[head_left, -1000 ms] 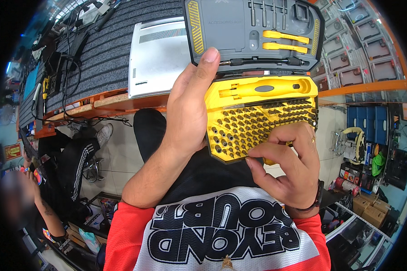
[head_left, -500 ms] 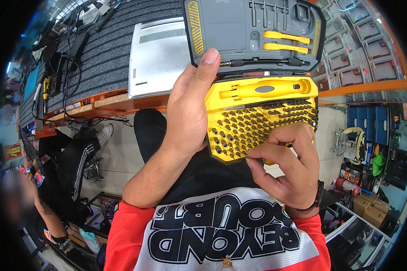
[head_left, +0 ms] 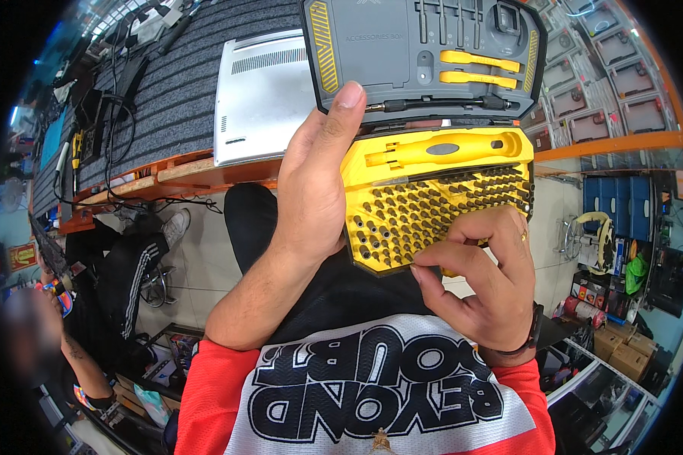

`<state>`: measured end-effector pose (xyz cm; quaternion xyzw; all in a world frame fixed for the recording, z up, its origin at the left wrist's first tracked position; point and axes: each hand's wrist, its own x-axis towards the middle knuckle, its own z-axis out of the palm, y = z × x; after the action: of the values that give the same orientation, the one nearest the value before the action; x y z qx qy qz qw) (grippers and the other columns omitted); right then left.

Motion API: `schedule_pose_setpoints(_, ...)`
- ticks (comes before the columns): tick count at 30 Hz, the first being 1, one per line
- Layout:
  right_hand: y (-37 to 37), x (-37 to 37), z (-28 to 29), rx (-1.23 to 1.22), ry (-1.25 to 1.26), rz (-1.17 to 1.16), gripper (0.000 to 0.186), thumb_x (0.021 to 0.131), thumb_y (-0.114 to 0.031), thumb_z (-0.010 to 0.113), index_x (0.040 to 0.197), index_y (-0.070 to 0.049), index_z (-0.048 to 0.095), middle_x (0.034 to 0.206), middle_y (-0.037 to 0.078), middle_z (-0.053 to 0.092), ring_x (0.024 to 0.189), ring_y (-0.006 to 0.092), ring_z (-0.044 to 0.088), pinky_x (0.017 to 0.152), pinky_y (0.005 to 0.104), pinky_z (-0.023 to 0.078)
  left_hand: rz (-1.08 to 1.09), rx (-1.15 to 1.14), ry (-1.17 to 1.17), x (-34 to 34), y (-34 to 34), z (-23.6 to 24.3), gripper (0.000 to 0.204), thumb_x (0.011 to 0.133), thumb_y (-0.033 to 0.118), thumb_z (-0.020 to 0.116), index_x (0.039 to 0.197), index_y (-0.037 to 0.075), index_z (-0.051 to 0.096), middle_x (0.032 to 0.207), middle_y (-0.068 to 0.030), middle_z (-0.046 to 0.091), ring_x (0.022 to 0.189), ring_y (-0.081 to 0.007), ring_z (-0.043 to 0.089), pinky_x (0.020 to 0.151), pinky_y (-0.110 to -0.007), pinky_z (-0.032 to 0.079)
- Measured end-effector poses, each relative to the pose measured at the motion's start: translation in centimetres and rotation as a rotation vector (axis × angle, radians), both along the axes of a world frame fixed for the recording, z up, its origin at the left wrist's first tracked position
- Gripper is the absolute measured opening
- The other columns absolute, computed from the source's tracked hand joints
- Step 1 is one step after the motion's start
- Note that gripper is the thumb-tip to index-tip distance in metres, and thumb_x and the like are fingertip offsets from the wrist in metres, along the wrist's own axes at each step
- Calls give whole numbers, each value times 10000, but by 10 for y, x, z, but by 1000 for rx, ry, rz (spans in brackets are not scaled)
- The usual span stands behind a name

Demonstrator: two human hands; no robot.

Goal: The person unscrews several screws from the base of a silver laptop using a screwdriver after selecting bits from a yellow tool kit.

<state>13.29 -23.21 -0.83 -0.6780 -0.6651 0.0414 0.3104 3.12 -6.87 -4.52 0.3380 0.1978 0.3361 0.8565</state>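
The tool case (head_left: 354, 173) is open in front of the person's chest, its yellow tray packed with upright dark bits (head_left: 413, 208) below a yellow handle (head_left: 448, 150) in its slot. The raised grey lid (head_left: 376, 57) carries two yellow strips (head_left: 478, 61) and a dark rod (head_left: 440, 105) near the hinge. The left hand (head_left: 315, 182) holds the case along its left side, thumb up against the lid's lower corner, other fingers mostly hidden behind. The right hand (head_left: 493, 277) reaches over the tray's near right part, thumb and forefinger drawn to a narrow pinch at the nearest rows; whether a bit sits between them cannot be told. So the bits lie right at those fingertips and beyond them, while the case lies just to the right of the left palm. The step in hand appears to be fingering single bits, and the next move would call for a fine pinch with the case kept steady. Beyond, a silver laptop (head_left: 254, 98) lies vented side up on a ribbed grey mat (head_left: 174, 98), partly behind the lid. Far left is another person's forearm (head_left: 83, 364).
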Motion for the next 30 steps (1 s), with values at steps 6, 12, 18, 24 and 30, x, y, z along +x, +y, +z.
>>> schedule_pose_setpoints(6, 1, 0, 1, 0, -6, 2, 334, 660, -78, 805, 957, -144, 669, 920, 2, 542, 803, 201, 528, 717, 357, 375, 13, 12, 6, -1, 0, 1, 446, 1017, 400, 531, 1170, -19, 545, 1083, -134, 666, 965, -181, 696, 824, -295, 577)
schedule_pose_setpoints(12, 1, 0, 1, -9, -10, -1, 329, 664, -84, 805, 956, -147, 669, 924, 0, 538, 804, 202, 530, 716, 358, 373, 6, 0, -12, -1, 0, 2, 449, 1018, 395, 530, 1189, -21, 542, 1099, -138, 662, 978, -190, 692, 839, -304, 574)
schedule_pose_setpoints(18, 8, -7, 0, 28, 30, 42, 330, 679, -116, 810, 981, -153, 682, 939, -1, 538, 811, 203, 535, 699, 356, 356, 9, 29, -22, 0, -1, 6, 454, 1025, 387, 521, 1213, -24, 545, 1124, -126, 655, 1000, -182, 676, 865, -304, 557)
schedule_pose_setpoints(24, 14, -14, -7, 51, -81, 41, 313, 671, -142, 797, 970, -139, 706, 955, 1, 543, 809, 193, 538, 686, 353, 344, 14, 30, -10, 1, 0, 3, 446, 1029, 383, 515, 1201, -27, 552, 1120, -118, 656, 995, -168, 671, 870, -297, 550)
schedule_pose_setpoints(30, 16, -11, -10, 68, -166, 92, 289, 697, -111, 725, 984, -84, 704, 995, 30, 571, 834, 198, 551, 692, 349, 354, 38, 71, 46, -2, -1, 4, 440, 1034, 372, 508, 1197, -35, 549, 1103, -117, 658, 988, -160, 670, 872, -291, 544)
